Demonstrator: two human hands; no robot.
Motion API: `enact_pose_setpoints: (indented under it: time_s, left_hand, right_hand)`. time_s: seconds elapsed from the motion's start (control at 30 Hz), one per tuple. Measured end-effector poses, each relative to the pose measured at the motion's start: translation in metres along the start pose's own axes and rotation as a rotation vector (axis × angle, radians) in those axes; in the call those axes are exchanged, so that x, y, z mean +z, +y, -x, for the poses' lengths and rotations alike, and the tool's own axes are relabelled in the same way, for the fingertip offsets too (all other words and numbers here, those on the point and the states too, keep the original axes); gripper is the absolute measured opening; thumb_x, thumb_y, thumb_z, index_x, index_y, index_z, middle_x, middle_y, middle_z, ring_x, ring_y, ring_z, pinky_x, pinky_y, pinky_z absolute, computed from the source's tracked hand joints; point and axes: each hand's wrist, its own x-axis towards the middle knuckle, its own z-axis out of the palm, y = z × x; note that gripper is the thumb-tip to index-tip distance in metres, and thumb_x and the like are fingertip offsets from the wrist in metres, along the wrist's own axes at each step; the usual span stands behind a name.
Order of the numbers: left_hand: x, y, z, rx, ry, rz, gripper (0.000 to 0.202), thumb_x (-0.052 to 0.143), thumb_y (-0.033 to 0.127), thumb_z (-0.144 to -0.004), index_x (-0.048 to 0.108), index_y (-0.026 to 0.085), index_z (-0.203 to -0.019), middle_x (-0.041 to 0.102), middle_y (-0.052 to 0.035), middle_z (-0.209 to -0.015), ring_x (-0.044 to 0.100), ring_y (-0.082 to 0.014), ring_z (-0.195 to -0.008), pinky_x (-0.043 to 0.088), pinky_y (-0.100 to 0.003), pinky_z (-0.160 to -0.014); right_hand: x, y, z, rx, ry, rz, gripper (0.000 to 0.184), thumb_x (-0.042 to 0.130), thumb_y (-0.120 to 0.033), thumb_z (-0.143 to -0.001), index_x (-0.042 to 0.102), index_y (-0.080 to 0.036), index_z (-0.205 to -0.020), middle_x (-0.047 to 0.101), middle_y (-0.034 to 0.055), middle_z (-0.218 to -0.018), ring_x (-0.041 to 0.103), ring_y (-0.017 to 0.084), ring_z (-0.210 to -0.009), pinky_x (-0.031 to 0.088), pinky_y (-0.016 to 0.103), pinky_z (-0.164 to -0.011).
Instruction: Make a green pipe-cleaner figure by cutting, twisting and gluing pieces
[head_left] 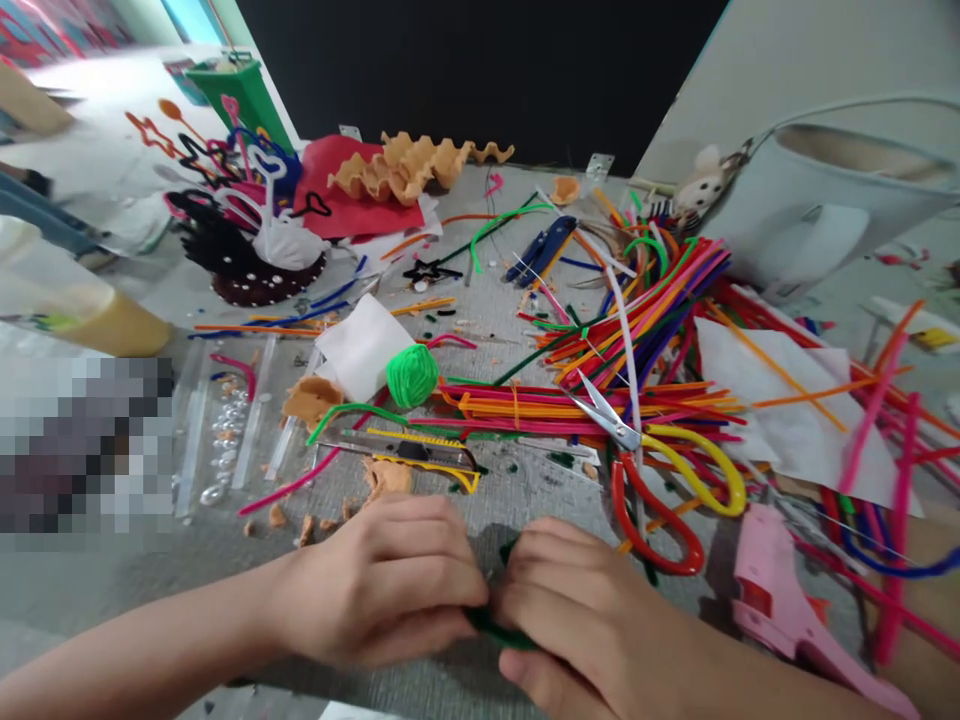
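At the near edge of the table, my left hand (409, 585) and my right hand (577, 610) are close together, both closed on a dark green pipe cleaner (499, 630). Only short pieces of it show between and above the fingers. Just beyond my left hand lie a box cutter (405, 450) and torn brown egg-carton bits (386, 478). Scissors (626, 435) with one yellow and one red handle lie beyond my right hand. A pink glue gun (780, 590) rests beside my right forearm. Farther off sits a coiled bright green ball (412, 375).
Bundles of coloured pipe cleaners (645, 320) spread across the middle and right. A grey watering can (840, 200) stands at the back right. Egg carton (420, 165) lies on red paper (352, 190) at the back. Pearl beads (225, 440) and glue sticks (255, 415) are on the left.
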Motion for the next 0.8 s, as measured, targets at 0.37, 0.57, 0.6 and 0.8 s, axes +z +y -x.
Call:
enact_pose_setpoints:
  time_s: [0.37,0.57,0.6,0.8]
  left_hand:
    - [-0.005,-0.007,0.000,-0.081,-0.017,0.011,0.014,0.049,0.019,-0.100,0.061,0.014,-0.098,0.071,-0.0046,-0.076,0.063,-0.0127,-0.068,0.052,-0.026,-0.064]
    - [-0.008,-0.004,-0.001,-0.044,-0.005,-0.236,0.018,0.045,0.015,-0.098,0.063,0.015,-0.100,0.068,-0.0017,-0.068,0.064,-0.0126,-0.059,0.051,-0.026,-0.055]
    - [-0.008,-0.004,-0.002,-0.050,-0.002,-0.250,0.018,0.046,0.012,-0.096,0.063,0.016,-0.099,0.069,-0.0017,-0.067,0.064,-0.0130,-0.058,0.051,-0.027,-0.053]
    - [-0.010,-0.018,0.003,-0.020,0.053,-0.232,0.040,0.053,0.010,-0.076,0.075,0.023,-0.107,0.075,0.0017,-0.070,0.069,-0.0174,-0.054,0.061,-0.028,-0.043]
  right_hand:
    - [0.007,0.008,-0.004,-0.090,0.086,0.134,0.017,0.048,-0.015,-0.096,0.063,-0.014,-0.089,0.066,0.0022,-0.076,0.055,0.014,-0.070,0.044,0.031,-0.073]
    - [0.004,0.010,-0.005,-0.134,0.054,0.202,0.013,0.051,-0.020,-0.095,0.062,-0.014,-0.091,0.064,0.0005,-0.077,0.053,0.014,-0.072,0.043,0.031,-0.074]
    - [0.004,0.011,-0.005,-0.134,0.045,0.224,0.012,0.051,-0.021,-0.095,0.061,-0.015,-0.090,0.062,-0.0001,-0.076,0.052,0.014,-0.072,0.043,0.031,-0.074]
    - [0.009,0.020,-0.006,-0.237,0.159,0.279,0.010,0.055,-0.024,-0.093,0.059,-0.016,-0.089,0.059,-0.0034,-0.073,0.050,0.012,-0.070,0.042,0.028,-0.071]
